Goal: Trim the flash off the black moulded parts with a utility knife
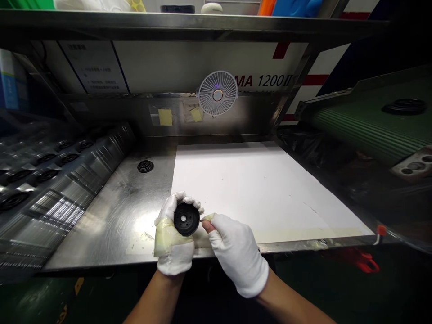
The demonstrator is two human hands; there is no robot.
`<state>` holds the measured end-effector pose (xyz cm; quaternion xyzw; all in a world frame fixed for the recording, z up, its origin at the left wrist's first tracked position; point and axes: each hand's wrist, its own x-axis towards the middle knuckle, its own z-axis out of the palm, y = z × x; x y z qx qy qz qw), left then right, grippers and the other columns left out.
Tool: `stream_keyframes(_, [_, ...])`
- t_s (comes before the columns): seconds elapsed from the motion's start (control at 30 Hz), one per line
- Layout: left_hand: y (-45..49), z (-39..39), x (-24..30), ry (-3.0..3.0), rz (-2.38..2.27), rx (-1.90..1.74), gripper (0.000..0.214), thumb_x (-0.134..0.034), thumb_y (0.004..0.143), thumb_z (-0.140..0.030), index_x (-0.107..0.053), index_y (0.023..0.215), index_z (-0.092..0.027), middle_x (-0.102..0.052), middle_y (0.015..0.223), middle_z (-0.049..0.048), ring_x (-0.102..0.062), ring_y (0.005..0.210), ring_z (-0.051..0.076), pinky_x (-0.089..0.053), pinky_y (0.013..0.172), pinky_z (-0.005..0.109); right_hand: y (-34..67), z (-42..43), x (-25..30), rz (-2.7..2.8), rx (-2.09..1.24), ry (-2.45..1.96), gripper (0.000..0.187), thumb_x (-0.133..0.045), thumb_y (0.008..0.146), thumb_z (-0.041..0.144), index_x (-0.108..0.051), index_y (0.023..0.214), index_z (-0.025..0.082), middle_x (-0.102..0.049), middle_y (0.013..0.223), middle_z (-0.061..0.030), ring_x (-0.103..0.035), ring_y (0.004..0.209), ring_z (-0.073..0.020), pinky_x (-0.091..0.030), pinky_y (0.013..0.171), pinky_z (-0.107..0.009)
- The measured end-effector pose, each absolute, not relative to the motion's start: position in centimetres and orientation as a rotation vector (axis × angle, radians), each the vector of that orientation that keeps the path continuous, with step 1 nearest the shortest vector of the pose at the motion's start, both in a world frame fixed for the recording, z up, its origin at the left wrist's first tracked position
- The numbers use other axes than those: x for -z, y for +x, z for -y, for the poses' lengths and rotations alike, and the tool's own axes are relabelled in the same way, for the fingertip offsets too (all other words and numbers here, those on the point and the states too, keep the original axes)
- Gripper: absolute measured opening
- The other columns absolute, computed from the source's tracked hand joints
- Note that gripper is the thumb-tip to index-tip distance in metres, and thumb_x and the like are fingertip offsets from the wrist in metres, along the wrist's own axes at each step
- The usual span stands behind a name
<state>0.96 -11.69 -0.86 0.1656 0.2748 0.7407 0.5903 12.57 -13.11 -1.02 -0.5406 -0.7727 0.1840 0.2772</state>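
Head view, looking down at the front edge of the table:

1. The left hand (173, 236), in a white cotton glove wrapped with pale tape, is curled around a black round part (186, 219) and holds it by the rim, fingers cupped behind it.
2. The right hand (238, 254), also gloved in white, is pinched closed on a thin metal pick (203, 220), whose tip meets the black round part at its right edge.
3. The black round part sits just above the front edge of the stainless steel table (118, 211), held clear of it. Its flat face, with a central hole, is turned up toward the camera, tilted slightly. The pick's long axis runs nearly level, from the right hand leftward.
4. A white paper sheet (249, 189) covers the table's right part, just beyond the hands.
5. A similar black part (145, 166) lies on the bare steel, near the sheet's left edge.
6. Rows of black parts fill a clear tray (43, 175) by the table's left edge.
7. A black part (404, 106) rests on a green ribbed conveyor belt (364, 121) to the right.
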Motion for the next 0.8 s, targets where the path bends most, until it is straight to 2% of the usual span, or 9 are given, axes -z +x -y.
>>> stream_keyframes(0.17, [1.2, 11.2, 0.7, 0.279, -0.593, -1.796, 0.006, -0.056, 0.077, -0.022, -0.057, 0.081, -0.018, -0.053, 0.071, -0.0004, -0.055, 0.067, 0.013, -0.048, 0.064, 0.026, 11.8, 13.9, 1.4, 2.088, -0.464, -1.402, 0.027, -0.039, 0.092, 0.033, -0.051, 0.071, 0.021, -0.056, 0.063, 0.0017, -0.047, 0.055, -0.0122, -0.025, 0.053, -0.025])
stream_keyframes(0.27, [1.2, 11.1, 0.4, 0.173, -0.563, -1.802, 0.006, -0.056, 0.077, -0.023, -0.057, 0.079, -0.018, -0.054, 0.071, -0.0013, -0.056, 0.069, 0.012, -0.049, 0.070, 0.027, 11.3, 14.3, 1.4, 2.074, -0.530, -1.345, 0.026, -0.038, 0.092, 0.034, -0.052, 0.073, 0.021, -0.057, 0.065, 0.0011, -0.048, 0.056, -0.0121, -0.026, 0.053, -0.024])
stream_keyframes(0.4, [0.8, 11.1, 0.0, 0.096, -0.614, -1.725, 0.013, -0.056, 0.077, -0.021, -0.060, 0.088, -0.017, -0.061, 0.086, 0.0036, -0.059, 0.086, 0.018, -0.047, 0.084, 0.038, 11.3, 14.0, 0.9, 2.035, -0.708, -1.290, 0.029, -0.037, 0.093, 0.034, -0.053, 0.074, 0.021, -0.057, 0.068, 0.0006, -0.049, 0.060, -0.0123, -0.030, 0.055, -0.022])
stream_keyframes(0.47, [0.6, 11.2, 0.1, 0.077, -0.621, -1.640, 0.017, -0.056, 0.076, -0.021, -0.061, 0.092, -0.017, -0.062, 0.093, 0.0062, -0.059, 0.093, 0.023, -0.046, 0.086, 0.044, 11.7, 13.7, 0.6, 2.024, -0.775, -1.250, 0.028, -0.037, 0.093, 0.034, -0.052, 0.074, 0.021, -0.057, 0.069, 0.0012, -0.049, 0.061, -0.0122, -0.031, 0.056, -0.022])
stream_keyframes(0.57, [0.5, 11.6, 0.3, 0.197, -0.591, -1.603, 0.016, -0.057, 0.076, -0.022, -0.062, 0.090, -0.017, -0.062, 0.085, 0.0046, -0.061, 0.083, 0.019, -0.049, 0.079, 0.038, 12.7, 13.5, 0.0, 2.035, -0.789, -1.246, 0.030, -0.037, 0.093, 0.034, -0.049, 0.069, 0.021, -0.054, 0.065, 0.0031, -0.047, 0.058, -0.0113, -0.031, 0.055, -0.022])
stream_keyframes(0.67, [0.8, 12.6, 0.1, 0.468, -0.696, -1.687, 0.018, -0.055, 0.076, -0.019, -0.061, 0.094, -0.018, -0.061, 0.079, 0.0034, -0.060, 0.072, 0.015, -0.049, 0.071, 0.030, 13.9, 13.5, -0.8, 2.056, -0.654, -1.333, 0.028, -0.040, 0.092, 0.034, -0.050, 0.069, 0.022, -0.053, 0.062, 0.0038, -0.046, 0.057, -0.0115, -0.030, 0.054, -0.022])
stream_keyframes(0.8, [1.5, 14.4, -1.1, 0.802, -0.902, -1.730, 0.038, -0.058, 0.069, -0.007, -0.058, 0.105, -0.019, -0.062, 0.087, 0.0048, -0.060, 0.080, 0.017, -0.048, 0.078, 0.031, 15.0, 13.8, -2.1, 2.117, -0.438, -1.392, 0.023, -0.044, 0.090, 0.034, -0.054, 0.072, 0.024, -0.058, 0.065, 0.0034, -0.049, 0.055, -0.0118, -0.029, 0.053, -0.024])
